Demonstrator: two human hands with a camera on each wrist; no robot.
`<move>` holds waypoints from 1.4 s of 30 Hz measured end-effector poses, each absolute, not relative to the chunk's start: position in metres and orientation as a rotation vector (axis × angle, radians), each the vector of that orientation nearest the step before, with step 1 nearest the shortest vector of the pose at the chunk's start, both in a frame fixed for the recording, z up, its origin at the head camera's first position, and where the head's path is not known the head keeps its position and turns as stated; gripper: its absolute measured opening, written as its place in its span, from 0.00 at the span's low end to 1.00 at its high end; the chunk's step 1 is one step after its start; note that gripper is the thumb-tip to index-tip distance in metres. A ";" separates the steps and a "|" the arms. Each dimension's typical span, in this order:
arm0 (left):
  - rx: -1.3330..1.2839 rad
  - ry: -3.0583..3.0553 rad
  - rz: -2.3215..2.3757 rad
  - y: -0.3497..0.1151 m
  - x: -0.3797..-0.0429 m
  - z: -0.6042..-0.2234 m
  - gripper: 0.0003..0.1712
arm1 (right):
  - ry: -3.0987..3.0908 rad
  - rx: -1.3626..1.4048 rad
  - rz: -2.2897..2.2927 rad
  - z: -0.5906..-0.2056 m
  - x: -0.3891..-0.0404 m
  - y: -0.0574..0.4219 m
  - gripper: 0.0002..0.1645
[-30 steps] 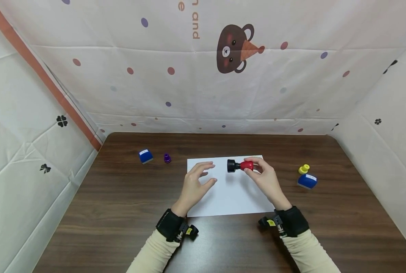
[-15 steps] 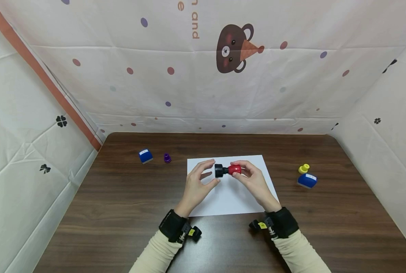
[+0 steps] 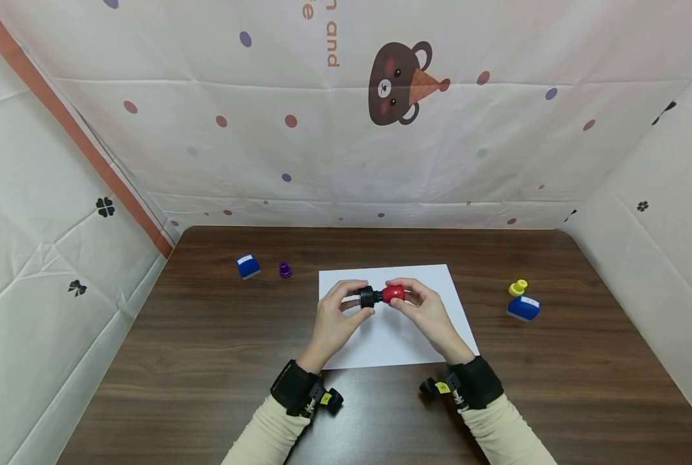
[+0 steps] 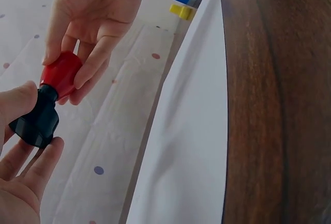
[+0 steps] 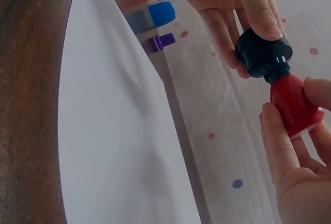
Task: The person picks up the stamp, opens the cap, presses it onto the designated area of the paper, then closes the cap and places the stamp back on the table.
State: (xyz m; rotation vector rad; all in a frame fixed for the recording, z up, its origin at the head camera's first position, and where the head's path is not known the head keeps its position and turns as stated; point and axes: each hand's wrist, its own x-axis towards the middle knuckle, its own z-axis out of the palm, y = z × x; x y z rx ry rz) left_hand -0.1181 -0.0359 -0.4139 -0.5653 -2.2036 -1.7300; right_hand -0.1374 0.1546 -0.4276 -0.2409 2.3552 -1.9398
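Observation:
Both hands meet over a white sheet of paper (image 3: 406,336), a red-and-black stamp (image 3: 393,294) held sideways between them. My right hand (image 3: 433,316) pinches its rounded red part (image 5: 292,105) between thumb and fingers. The wide black end (image 4: 37,120) sits between the thumb and fingertips of my left hand (image 3: 333,326), which grips it from the other side. A narrow black neck joins the two parts. The stamp is raised off the paper; the face of its black end is hidden.
At the back left of the wooden table (image 3: 218,336) are a blue block with a white label (image 3: 248,266) and a small purple stamp-shaped piece (image 3: 285,269). On the right, a yellow piece (image 3: 517,287) stands beside another blue block (image 3: 523,308). Patterned white sheeting (image 3: 235,155) surrounds the table.
My right hand has carried the stamp leftward and slightly toward me. My left hand has stayed nearly in place and its thumb and fingers have closed on the black end.

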 end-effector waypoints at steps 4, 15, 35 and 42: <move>-0.602 -2.200 -1.738 -0.039 -0.118 -0.415 0.23 | 2.358 -0.242 -1.925 -0.428 -0.136 0.156 0.24; -0.676 -2.184 -1.738 -0.046 -0.133 -0.445 0.25 | 2.384 -0.273 -1.837 -0.428 -0.135 0.160 0.25; -0.788 -2.136 -1.657 -0.057 -0.131 -0.439 0.27 | 2.401 -0.359 -1.833 -0.423 -0.135 0.159 0.21; -0.808 -2.131 -1.612 -0.062 -0.131 -0.436 0.26 | 2.393 -0.394 -1.858 -0.420 -0.136 0.156 0.21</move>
